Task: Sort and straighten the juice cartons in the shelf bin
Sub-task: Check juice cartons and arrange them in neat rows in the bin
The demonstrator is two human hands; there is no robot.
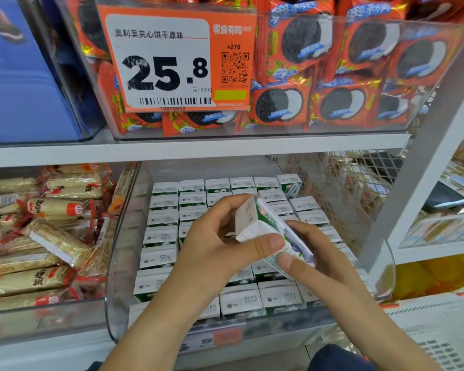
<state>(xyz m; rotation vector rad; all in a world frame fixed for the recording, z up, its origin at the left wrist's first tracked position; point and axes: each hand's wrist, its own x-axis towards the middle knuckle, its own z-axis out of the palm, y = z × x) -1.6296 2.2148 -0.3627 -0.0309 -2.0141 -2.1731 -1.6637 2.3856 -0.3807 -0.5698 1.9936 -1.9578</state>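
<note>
A clear plastic shelf bin [118, 263] holds several rows of small white and green juice cartons [162, 218], most standing upright with their white tops showing. Above the bin's middle, one juice carton [255, 223] is tilted in the air, held between both hands. My left hand [220, 247] grips it from the left, thumb across its lower white face and fingers curled over the far side. My right hand [314, 253] holds its lower right edge, thumb pressed on the printed side. At the back right, one carton [289, 184] stands higher than its neighbours.
A bin of wrapped snack bars [46, 236] sits to the left. Above, a shelf board [198, 148] carries a clear bin of red cookie packs [332, 76] with an orange price tag [172, 62]. A wire mesh [346, 188] and white upright [423, 167] stand at right.
</note>
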